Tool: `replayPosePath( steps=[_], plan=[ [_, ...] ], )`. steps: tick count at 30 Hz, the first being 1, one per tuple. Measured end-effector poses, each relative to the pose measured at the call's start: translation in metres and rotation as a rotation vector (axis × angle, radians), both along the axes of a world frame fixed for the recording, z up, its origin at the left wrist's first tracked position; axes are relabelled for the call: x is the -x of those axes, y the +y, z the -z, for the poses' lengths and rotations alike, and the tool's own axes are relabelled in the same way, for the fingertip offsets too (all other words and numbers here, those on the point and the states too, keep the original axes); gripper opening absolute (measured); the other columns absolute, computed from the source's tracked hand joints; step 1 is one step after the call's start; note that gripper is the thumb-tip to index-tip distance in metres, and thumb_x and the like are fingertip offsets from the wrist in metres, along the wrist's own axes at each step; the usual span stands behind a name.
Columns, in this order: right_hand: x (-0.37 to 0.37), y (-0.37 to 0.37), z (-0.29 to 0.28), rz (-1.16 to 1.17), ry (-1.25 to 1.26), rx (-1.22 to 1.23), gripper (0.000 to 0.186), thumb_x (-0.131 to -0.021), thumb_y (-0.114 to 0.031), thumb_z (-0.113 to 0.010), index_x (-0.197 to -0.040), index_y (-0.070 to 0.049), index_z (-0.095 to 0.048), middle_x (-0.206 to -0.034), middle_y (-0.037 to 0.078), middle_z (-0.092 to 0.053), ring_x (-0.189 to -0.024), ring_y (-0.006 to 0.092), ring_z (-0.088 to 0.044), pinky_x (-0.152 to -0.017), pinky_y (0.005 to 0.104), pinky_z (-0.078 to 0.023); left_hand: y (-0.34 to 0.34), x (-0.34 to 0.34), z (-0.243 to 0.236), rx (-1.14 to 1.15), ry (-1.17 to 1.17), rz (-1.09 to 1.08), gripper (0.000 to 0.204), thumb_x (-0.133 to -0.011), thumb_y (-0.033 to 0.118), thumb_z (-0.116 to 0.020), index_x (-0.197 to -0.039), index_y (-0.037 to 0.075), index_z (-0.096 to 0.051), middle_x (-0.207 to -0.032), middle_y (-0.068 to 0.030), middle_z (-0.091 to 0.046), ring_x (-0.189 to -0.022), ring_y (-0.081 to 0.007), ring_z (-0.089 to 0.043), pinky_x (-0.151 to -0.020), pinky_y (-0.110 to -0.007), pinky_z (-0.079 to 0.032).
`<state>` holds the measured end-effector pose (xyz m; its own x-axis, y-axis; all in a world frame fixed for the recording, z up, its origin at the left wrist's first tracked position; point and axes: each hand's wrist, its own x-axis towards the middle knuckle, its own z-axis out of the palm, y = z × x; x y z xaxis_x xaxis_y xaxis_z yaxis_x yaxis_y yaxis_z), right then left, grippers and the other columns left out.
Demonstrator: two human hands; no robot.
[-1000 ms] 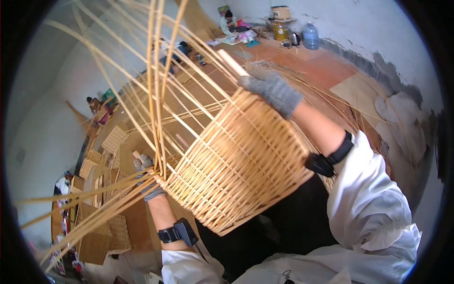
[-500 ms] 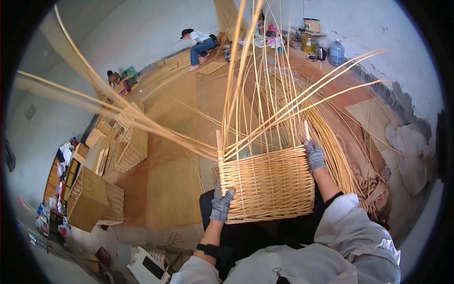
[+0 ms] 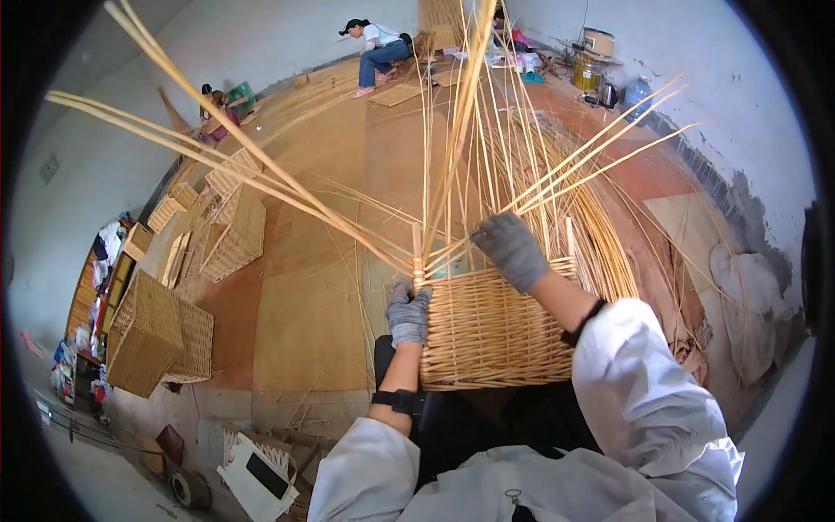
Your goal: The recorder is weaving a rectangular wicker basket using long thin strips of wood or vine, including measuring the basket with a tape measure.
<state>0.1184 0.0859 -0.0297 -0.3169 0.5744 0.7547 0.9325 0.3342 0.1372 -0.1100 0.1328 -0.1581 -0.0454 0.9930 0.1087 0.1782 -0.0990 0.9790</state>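
A woven wicker basket (image 3: 496, 335), its one side facing up, rests on my lap with long loose rods fanning out from its far edge. My left hand (image 3: 407, 315), in a grey glove, is closed around the left edge, just below the corner stake (image 3: 417, 246). My right hand (image 3: 511, 250), gloved too, is over the far edge with its fingers curled round several wicker rods (image 3: 565, 167) that slant to the upper right. Other rods (image 3: 252, 170) stretch out to the upper left. The right hand's fingertips are partly hidden.
A bundle of long rods (image 3: 609, 252) lies on the floor to the right. Finished wicker baskets (image 3: 143, 335) stand at the left. A person (image 3: 383, 52) sits bent over at the back. A water jug (image 3: 637, 94) stands by the right wall.
My right hand has left the basket's right edge and moved left onto the rods. My left hand has slid up the left edge. The rods at the upper left have swung.
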Motion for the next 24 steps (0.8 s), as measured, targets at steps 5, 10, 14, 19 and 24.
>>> replayPosePath(
  steps=[5, 10, 14, 19, 24],
  plan=[
    [-0.016, 0.054, 0.0, 0.02, -0.662, 0.722, 0.017, -0.081, -0.013, -0.052, -0.095, -0.008, -0.061, -0.087, 0.009, -0.064, -0.079, 0.025, -0.064, -0.067, 0.037, -0.05, 0.011, -0.025, 0.003, 0.071, -0.164, -0.02, 0.019, -0.074, 0.009, -0.068, -0.087, -0.003, -0.06, -0.078, -0.0057, -0.06, -0.069, -0.0133, -0.051, -0.065, -0.027, -0.043],
    [-0.018, 0.001, 0.021, -0.025, -0.301, 0.758, 0.022, -0.084, -0.021, -0.05, -0.1, -0.011, -0.062, -0.09, 0.007, -0.064, -0.08, 0.0237, -0.063, -0.066, 0.0353, -0.05, 0.011, -0.017, -0.004, 0.143, -0.244, -0.002, 0.022, -0.075, 0.007, -0.068, -0.092, -0.003, -0.06, -0.081, -0.0062, -0.06, -0.071, -0.014, -0.052, -0.068, -0.028, -0.044],
    [-0.036, 0.01, 0.052, -0.001, -0.008, 0.759, 0.026, -0.084, -0.024, -0.051, -0.107, -0.016, -0.061, -0.098, 0.007, -0.064, -0.085, 0.0248, -0.062, -0.071, 0.036, -0.05, 0.046, -0.024, -0.022, 0.151, -0.143, 0.215, 0.046, -0.076, 0.002, -0.066, -0.118, -0.003, -0.048, -0.11, -0.0105, -0.055, -0.091, -0.0168, -0.052, -0.083, -0.026, -0.044],
    [-0.027, 0.024, 0.043, -0.004, 0.148, 1.022, 0.032, -0.085, -0.021, -0.056, -0.115, -0.012, -0.057, -0.102, 0.01, -0.063, -0.086, 0.0274, -0.062, -0.078, 0.0335, -0.049, 0.094, -0.025, -0.008, 0.366, -0.199, 0.429, 0.051, -0.073, -0.001, -0.068, -0.119, 0.002, -0.047, -0.108, -0.0082, -0.054, -0.097, -0.0153, -0.052, -0.079, -0.025, -0.048],
    [-0.025, 0.069, 0.031, -0.184, 1.898, 1.08, 0.03, -0.085, -0.011, -0.057, -0.112, -0.001, -0.048, -0.088, 0.012, -0.059, -0.08, 0.0214, -0.06, -0.07, 0.0341, -0.053, 0.11, -0.029, 0.027, 0.586, -0.362, 0.364, 0.04, -0.073, 0.003, -0.07, -0.11, 0.001, -0.053, -0.104, -0.0083, -0.056, -0.092, -0.0155, -0.055, -0.08, -0.025, -0.049]
  ],
)
